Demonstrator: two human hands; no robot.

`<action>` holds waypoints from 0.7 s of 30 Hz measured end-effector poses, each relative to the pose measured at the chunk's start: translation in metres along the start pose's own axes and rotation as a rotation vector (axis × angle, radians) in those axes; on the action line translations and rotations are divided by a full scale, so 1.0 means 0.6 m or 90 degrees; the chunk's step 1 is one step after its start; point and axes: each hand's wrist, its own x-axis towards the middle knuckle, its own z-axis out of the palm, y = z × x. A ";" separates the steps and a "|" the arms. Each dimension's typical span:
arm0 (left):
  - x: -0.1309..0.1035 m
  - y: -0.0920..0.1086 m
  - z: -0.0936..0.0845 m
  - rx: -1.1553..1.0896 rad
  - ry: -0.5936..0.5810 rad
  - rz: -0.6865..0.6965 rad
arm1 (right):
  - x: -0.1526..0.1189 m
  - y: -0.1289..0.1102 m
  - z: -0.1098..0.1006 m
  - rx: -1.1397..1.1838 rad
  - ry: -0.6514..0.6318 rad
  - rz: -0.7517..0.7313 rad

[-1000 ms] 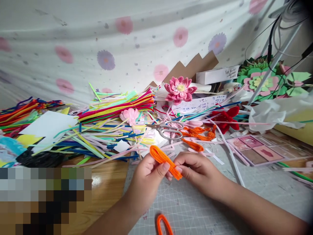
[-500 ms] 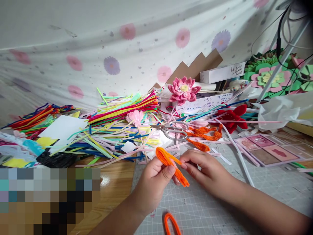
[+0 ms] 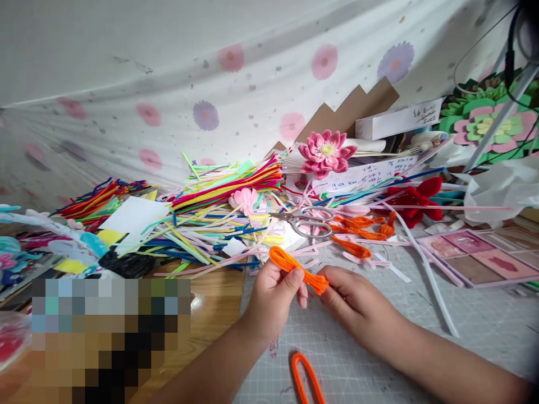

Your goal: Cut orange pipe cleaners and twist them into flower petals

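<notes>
A looped bundle of orange pipe cleaners [image 3: 283, 259] is pinched between the thumb and fingers of my left hand [image 3: 269, 300]. Its rounded end points up and left, its gathered ends down and right. My right hand [image 3: 356, 294] has its thumb and fingers closed at those gathered ends; the fingertips are partly hidden. Below the hands, a bent orange pipe cleaner [image 3: 296, 370] lies on the grey cutting mat [image 3: 269, 387]. Beyond them are several orange petal-like loops [image 3: 351, 247] and silver-handled scissors [image 3: 314, 224].
Piles of coloured pipe cleaners [image 3: 231, 188] spread over the back left. A pink flower [image 3: 326, 151] and a red flower [image 3: 415, 201] stand behind the scissors. At right lie a palette [image 3: 475, 255] and a white strip [image 3: 433, 294]. Part of the lower left is pixelated.
The right hand has moved from a single strand to the bundle's lower ends, which now sit closer together. The bundle tilts flatter. The view has shifted left.
</notes>
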 end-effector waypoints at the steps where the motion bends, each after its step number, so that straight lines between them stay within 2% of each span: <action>1: 0.001 -0.002 0.001 0.010 0.018 0.008 | 0.001 0.001 0.001 -0.001 0.007 0.008; 6: 0.003 -0.008 0.006 0.028 0.095 0.065 | 0.008 0.008 0.002 0.073 0.037 0.105; 11: 0.003 -0.004 0.015 -0.080 0.083 0.061 | 0.012 0.012 0.001 0.166 0.049 0.148; 18: 0.000 0.016 0.032 -0.253 0.066 -0.015 | 0.018 0.015 0.007 0.284 0.022 0.113; 21: 0.001 0.015 0.032 -0.277 0.070 -0.027 | 0.016 0.014 0.012 0.246 0.025 0.082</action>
